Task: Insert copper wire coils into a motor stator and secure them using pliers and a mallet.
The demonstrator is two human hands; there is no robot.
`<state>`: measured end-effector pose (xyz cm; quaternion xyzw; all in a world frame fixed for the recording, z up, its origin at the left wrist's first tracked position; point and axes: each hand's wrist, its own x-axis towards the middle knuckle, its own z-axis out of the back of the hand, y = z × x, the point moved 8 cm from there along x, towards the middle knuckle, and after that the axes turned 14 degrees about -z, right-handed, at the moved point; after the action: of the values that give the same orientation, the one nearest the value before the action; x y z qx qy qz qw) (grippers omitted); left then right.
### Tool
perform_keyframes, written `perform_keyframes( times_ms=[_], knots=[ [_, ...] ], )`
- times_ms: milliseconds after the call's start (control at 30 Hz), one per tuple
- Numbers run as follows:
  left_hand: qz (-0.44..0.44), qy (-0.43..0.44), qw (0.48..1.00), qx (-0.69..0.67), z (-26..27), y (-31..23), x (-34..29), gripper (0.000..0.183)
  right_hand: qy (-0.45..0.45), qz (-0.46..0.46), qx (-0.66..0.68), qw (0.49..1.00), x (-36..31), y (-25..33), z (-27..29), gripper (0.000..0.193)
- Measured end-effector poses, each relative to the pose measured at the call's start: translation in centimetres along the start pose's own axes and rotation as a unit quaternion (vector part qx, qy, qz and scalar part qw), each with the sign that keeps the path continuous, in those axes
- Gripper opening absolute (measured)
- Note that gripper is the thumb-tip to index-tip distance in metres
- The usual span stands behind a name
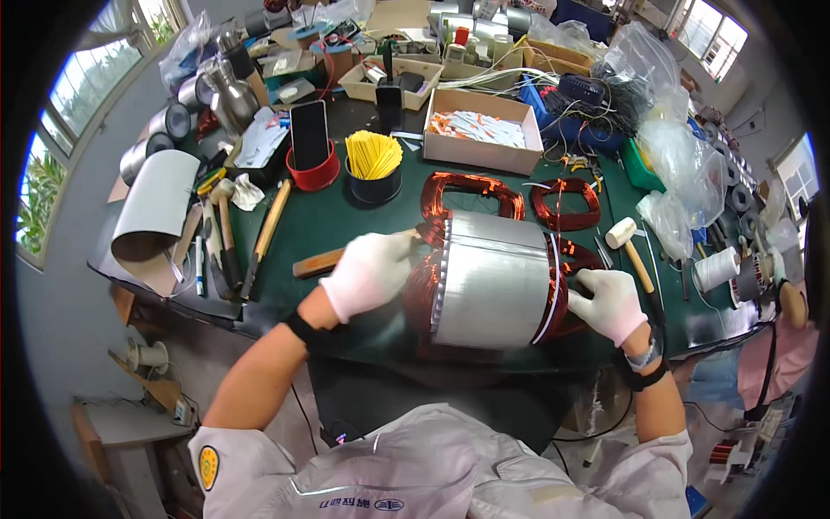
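A silver cylindrical stator core (491,281) lies on its side on the green bench top, with reddish copper windings (421,290) bulging from both ends. My left hand (372,270), in a white glove, is closed at its left end, fingertips pinching the copper wires near the upper rim. What lies inside the palm is hidden. At the opposite end my gloved right hand (609,304) has thumb and fingers closed on the copper coil beside a white cord (552,298). Two loose copper coils, a larger one (471,180) and a smaller one (565,183), lie just behind the core.
Left of my hand are a wooden piece (316,263), hammers (223,216) and a curved white sheet (154,208). Behind stand a tub of yellow strips (373,177), a phone (309,137) and a box (475,156). On the right lies a white mallet (635,251); a co-worker's arm (788,303) shows beyond.
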<state>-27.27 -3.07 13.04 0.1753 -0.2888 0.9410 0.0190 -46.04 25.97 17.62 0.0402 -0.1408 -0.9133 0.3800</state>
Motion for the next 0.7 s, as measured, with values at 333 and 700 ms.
perform_keyframes(
  times_ms=[333,700],
  knots=[
    [0.032,0.065,0.997,-0.038,1.0,-0.1,0.4,0.026,0.014,-0.007,-0.052,0.999,-0.6,-3.8,0.3,0.054],
    [0.017,0.092,0.995,0.02,1.3,-1.4,1.1,0.028,0.031,-0.043,-0.08,0.995,-2.0,-4.5,2.8,0.055]
  ],
)
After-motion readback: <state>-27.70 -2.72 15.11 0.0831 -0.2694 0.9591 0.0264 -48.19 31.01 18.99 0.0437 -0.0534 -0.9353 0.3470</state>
